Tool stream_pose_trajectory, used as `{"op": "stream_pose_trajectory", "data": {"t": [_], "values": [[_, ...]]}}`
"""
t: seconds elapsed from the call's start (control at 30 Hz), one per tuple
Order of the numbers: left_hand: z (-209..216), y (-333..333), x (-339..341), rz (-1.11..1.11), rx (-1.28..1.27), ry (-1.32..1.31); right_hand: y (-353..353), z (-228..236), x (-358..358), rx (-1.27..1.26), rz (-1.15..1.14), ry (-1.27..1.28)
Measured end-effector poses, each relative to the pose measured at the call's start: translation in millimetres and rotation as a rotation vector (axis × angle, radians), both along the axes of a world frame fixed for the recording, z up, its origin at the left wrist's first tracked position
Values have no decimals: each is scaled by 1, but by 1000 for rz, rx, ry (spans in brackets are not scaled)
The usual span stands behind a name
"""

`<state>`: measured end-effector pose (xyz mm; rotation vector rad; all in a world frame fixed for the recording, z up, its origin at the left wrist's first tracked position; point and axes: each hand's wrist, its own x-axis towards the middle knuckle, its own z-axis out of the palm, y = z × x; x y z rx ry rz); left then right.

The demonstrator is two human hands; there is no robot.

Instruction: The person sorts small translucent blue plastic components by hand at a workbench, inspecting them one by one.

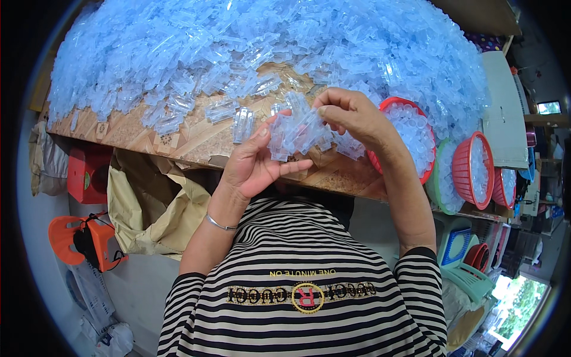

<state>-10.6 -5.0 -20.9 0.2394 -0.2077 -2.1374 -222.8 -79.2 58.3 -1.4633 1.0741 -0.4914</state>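
My left hand [247, 163] is turned palm up with its fingers curled around a loose cluster of clear plastic pieces [291, 135], small and tube-like. At the cluster's upper right, my right hand [351, 113] has thumb and forefinger pinched together on one of the pieces; the fingers partly hide it. Both hands are above the front edge of a wood-patterned table [196, 140]. Just beyond them, several like pieces lie singly on the tabletop, one clear piece [242, 125] close to my left fingertips. A huge bluish heap of clear plastic pieces [238, 47] covers the back.
Right of my right forearm stands a red basket [397, 100] full of clear round-ended pieces. Farther right are a green basket [436, 190] and another red basket [461, 169], both filled. Below the table's left edge hang or stand a beige sack [154, 220], a red box [89, 172] and an orange seat [62, 238].
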Motion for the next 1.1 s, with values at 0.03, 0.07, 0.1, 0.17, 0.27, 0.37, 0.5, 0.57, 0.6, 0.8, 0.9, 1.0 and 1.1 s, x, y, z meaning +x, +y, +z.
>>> {"op": "stream_pose_trajectory", "data": {"t": [0.03,0.07,0.1,0.17,0.27,0.37,0.5,0.57,0.6,0.8,0.9,1.0,1.1], "values": [[3,0,-2,-16,5,4,1,-3,2,-43,19,11],[3,1,-2,-11,5,3,2,-5,5,-86,41,20],[3,1,-2,-23,-28,3,2,-4,5,-57,48,55],[2,1,-2,-31,-60,2,6,-14,10,-135,22,55],[-2,2,-3,-1,-47,17,21,-10,15,-348,12,117],[1,3,-5,61,-2,5,30,-7,15,-559,115,175],[2,3,-5,21,-41,40,40,-8,14,-750,227,218],[1,5,-5,18,-45,54,42,-7,15,-794,223,253],[1,6,-5,18,-21,54,43,-7,15,-793,223,251],[5,7,-5,-10,-8,99,48,-7,15,-898,154,218],[5,7,-5,24,-36,56,52,-1,17,-992,150,237],[4,8,-6,44,-49,32,54,2,21,-967,203,279],[5,9,-7,54,-37,1,55,0,22,-974,209,261]]}}
